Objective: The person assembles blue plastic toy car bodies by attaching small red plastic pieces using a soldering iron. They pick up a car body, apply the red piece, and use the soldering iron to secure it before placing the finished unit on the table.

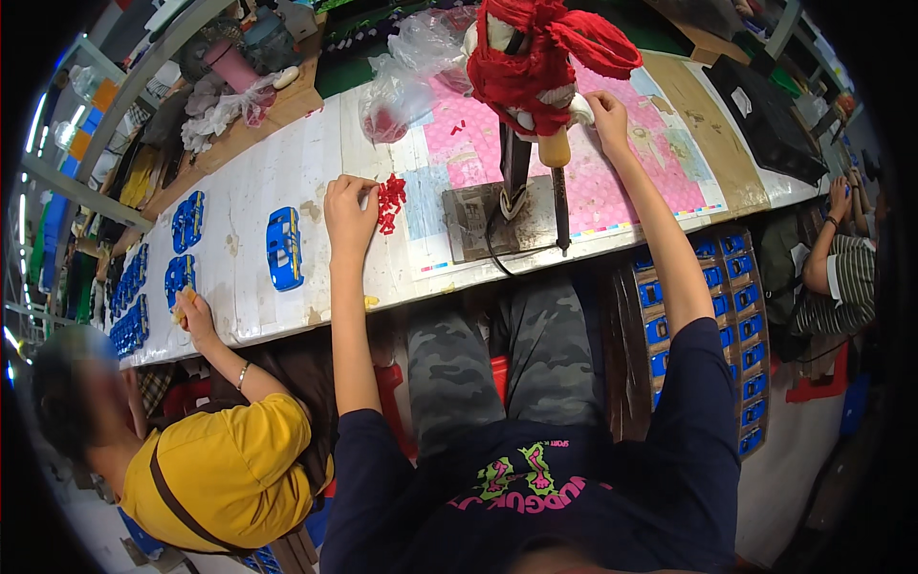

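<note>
My left hand [350, 209] rests on the bench at the left edge of a small pile of red pieces [390, 199]. Its fingers are curled and pinched, and what they hold, if anything, is too small to make out. Up at the right, my right hand [607, 124] is closed on the white handle [579, 111] of a bench-mounted press wrapped in red cloth [521, 72]. From the press a soldering iron [561, 206] with a yellowish grip points straight down, its tip over the bench's front edge. Beside it, a metal plate [469, 225] lies under the stand.
One blue toy car [284, 249] lies left of my left hand. Further left are several more blue cars [187, 222] and a co-worker in yellow [229, 454]. Boxed blue parts [736, 316] stand below the bench at right. A clear plastic bag [406, 81] and a black box [765, 120] sit behind.
</note>
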Demonstrator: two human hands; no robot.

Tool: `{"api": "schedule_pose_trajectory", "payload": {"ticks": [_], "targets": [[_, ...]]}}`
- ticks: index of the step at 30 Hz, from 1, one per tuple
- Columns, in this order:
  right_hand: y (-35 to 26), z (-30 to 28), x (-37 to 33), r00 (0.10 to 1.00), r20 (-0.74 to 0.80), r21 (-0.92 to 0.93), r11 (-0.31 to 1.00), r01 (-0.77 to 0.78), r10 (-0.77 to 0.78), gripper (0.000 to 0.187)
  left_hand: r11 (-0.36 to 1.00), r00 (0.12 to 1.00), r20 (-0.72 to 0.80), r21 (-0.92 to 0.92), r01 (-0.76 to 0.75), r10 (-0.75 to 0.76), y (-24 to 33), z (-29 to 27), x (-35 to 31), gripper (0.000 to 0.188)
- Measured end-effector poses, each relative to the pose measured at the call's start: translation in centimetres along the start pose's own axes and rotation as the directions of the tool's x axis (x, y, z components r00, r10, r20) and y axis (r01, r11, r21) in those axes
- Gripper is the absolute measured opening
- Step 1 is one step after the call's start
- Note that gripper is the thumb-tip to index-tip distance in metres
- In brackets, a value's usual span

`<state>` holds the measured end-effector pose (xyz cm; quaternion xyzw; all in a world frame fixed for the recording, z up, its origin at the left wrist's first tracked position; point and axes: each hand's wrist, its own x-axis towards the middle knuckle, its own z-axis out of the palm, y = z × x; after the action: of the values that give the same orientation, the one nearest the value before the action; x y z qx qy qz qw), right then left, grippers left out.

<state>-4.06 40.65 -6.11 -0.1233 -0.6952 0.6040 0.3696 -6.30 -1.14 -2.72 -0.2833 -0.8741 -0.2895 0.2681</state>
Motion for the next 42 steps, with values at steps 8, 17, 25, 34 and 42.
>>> {"api": "schedule_pose_trajectory", "payload": {"ticks": [8,17,25,34,42], "targets": [[-0.4,0.1,-0.1,1.000,0.009,0.012,1.000,-0.007,0.007,0.011,1.000,1.000,-0.006,-0.017,0.006,-0.006,-0.2,0.2,-0.3,0.002],[-0.5,0.1,-0.3,1.000,-0.014,-0.002,1.000,-0.021,0.021,0.012,1.000,1.000,-0.022,-0.017,0.009,-0.010,-0.1,0.1,-0.4,0.003],[-3.4,-2.5,-2.3,0.978,-0.123,0.321,0.939,-0.122,0.169,0.011,0.912,0.957,-0.066,-0.327,0.247,-0.283,-0.5,-0.3,0.0,0.007],[-14.6,-9.2,-19.6,0.851,-0.501,0.167,0.947,0.275,-0.159,0.009,0.674,0.909,0.049,-0.655,0.341,-0.413,-1.3,-1.7,-0.5,0.008],[-22.1,-0.8,-34.9,0.905,0.409,0.403,0.866,-0.297,0.120,0.011,0.613,0.997,-0.016,-0.790,0.038,-0.082,12.2,-7.4,-5.3,0.027]]}}
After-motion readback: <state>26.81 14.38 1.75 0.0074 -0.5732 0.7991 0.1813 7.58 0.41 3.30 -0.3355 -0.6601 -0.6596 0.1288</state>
